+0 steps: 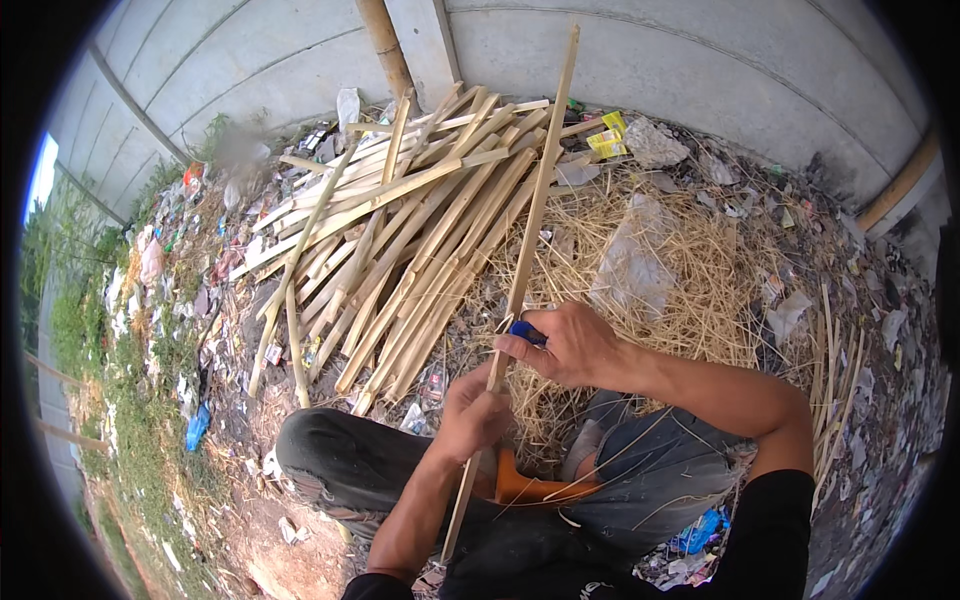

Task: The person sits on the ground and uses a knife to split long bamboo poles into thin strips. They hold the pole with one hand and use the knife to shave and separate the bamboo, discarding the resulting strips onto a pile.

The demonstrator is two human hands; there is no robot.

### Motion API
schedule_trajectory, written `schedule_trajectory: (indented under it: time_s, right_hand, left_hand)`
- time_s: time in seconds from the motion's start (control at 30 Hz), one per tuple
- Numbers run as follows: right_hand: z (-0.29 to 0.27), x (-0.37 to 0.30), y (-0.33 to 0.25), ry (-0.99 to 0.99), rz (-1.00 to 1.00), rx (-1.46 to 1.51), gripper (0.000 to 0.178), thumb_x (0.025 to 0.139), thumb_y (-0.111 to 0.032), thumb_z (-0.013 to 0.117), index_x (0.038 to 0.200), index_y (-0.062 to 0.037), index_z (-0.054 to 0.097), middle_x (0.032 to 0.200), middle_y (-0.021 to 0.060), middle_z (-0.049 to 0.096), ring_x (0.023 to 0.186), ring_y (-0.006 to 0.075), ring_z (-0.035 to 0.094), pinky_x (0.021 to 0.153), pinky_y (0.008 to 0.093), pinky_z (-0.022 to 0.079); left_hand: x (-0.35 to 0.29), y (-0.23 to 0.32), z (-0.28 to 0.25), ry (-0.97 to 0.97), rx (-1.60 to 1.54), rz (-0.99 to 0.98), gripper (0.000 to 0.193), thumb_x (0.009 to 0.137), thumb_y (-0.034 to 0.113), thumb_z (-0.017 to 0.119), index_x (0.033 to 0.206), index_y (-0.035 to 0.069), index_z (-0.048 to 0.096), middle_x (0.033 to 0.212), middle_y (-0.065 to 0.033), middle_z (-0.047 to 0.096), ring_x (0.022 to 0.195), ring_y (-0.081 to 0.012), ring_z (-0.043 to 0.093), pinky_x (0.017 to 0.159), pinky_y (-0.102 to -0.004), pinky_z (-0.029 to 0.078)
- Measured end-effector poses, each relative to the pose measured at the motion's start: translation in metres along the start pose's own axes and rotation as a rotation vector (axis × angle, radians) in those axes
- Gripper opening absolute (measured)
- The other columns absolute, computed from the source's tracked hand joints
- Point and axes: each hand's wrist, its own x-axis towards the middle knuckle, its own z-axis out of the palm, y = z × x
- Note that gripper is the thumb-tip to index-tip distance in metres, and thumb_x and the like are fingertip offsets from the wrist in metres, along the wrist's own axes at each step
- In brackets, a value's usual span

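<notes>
A long, pale bamboo strip [540, 190] slants up and away from my lap, its near end low between my legs. My left hand [473, 416] is closed around its lower part. Just above, my right hand [580, 346] grips a small blue-handled tool [527, 333] against the strip, with the thumb pressed along the wood. Most of the tool is hidden by the fingers, so its working edge cannot be made out. A small curl of wood seems to lift from the strip beside it. An orange object [540, 489] lies between my legs, partly hidden.
Ahead to the left lies a heap of split bamboo strips [410, 230]. Straw-like shavings [700, 320] cover the ground to the right, with more thin strips [835, 380] beyond. Litter and weeds [150, 380] spread leftward. A concrete wall [650, 80] closes off the back.
</notes>
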Motion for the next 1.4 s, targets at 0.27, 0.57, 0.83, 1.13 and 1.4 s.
schedule_trajectory:
  time_s: [0.27, 0.57, 0.83, 1.13, 1.4]
  right_hand:
    - [0.004, 0.005, 0.006, -0.17, 0.064, 0.449, 0.062, 0.102, -0.059, 0.05, 0.091, -0.0063, 0.08, 0.058, 0.0128, 0.063, 0.055, 0.0192, 0.062, 0.056, 0.0366, 0.048]
    - [0.0, -0.005, 0.0, -0.065, -0.066, -0.045, 0.069, 0.097, -0.069, 0.048, 0.102, -0.0049, 0.072, 0.079, 0.0201, 0.073, 0.075, 0.0388, 0.072, 0.07, 0.0482, 0.057]
    - [-0.001, 0.004, 0.0, -0.278, 0.051, 0.213, 0.076, 0.096, -0.074, 0.048, 0.087, -0.0025, 0.073, 0.063, 0.015, 0.063, 0.062, 0.0316, 0.066, 0.064, 0.0444, 0.051]
    - [0.0, -0.002, -0.002, -0.082, -0.028, -0.015, 0.082, 0.096, -0.076, 0.043, 0.086, -0.0013, 0.073, 0.061, 0.0134, 0.061, 0.058, 0.0304, 0.063, 0.059, 0.0456, 0.05]
    - [0.009, 0.006, 0.011, -0.291, 0.055, 0.19, 0.085, 0.098, -0.076, 0.036, 0.073, -0.001, 0.068, 0.049, 0.0107, 0.05, 0.048, 0.0288, 0.054, 0.053, 0.0444, 0.047]
  left_hand:
    - [-0.007, 0.014, 0.01, -0.004, -0.044, -0.074, 0.044, 0.085, 0.003, 0.053, 0.129, 0.003, 0.057, 0.06, 0.0049, 0.031, 0.039, -0.0063, 0.025, 0.035, -0.0219, 0.024]
    - [-0.002, 0.014, 0.009, 0.037, -0.006, -0.059, 0.021, 0.087, 0.003, 0.051, 0.106, 0.004, 0.058, 0.061, 0.004, 0.031, 0.04, -0.0064, 0.026, 0.036, -0.0225, 0.023]
    - [-0.002, 0.016, 0.006, -0.016, -0.014, -0.08, 0.016, 0.087, 0.003, 0.05, 0.101, 0.004, 0.057, 0.062, 0.0041, 0.032, 0.04, -0.0063, 0.027, 0.036, -0.0225, 0.023]
    - [0.003, 0.01, 0.003, 0.016, 0.016, -0.04, 0.026, 0.088, 0.002, 0.051, 0.113, 0.004, 0.061, 0.061, 0.0042, 0.033, 0.04, -0.006, 0.03, 0.036, -0.0221, 0.023]
    - [0.002, 0.013, 0.003, 0.013, 0.016, -0.101, 0.022, 0.088, 0.001, 0.05, 0.108, 0.005, 0.058, 0.061, 0.0043, 0.034, 0.04, -0.0056, 0.03, 0.035, -0.0222, 0.023]
